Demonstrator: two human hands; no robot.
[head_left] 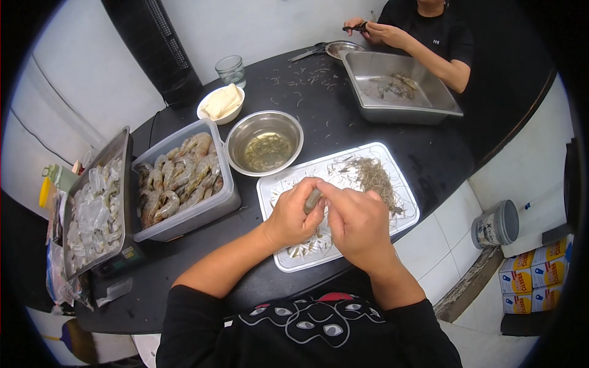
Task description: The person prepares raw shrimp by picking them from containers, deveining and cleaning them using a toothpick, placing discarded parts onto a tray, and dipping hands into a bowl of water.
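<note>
My left hand [291, 213] is closed around a grey raw shrimp [312, 201], whose body shows between the thumb and fingers. Against it presses my right hand [361, 226], its fingers pinched together at the shrimp's end; whatever lies between those fingertips is hidden. Both hands are above a white tray [270, 248]. On the tray's right side lies a pile of thin shrimp legs and feelers [375, 179], with more scraps scattered below my hands.
Left stand a plastic tub [228, 200] of whole shrimp and a metal tray [126, 227] of peeled-looking shrimp with ice. Beyond are a steel bowl [294, 132] of cloudy liquid, a white bowl [208, 114], a glass [230, 70] and scissors [307, 53]. Opposite, a person works behind a deep steel pan [405, 116].
</note>
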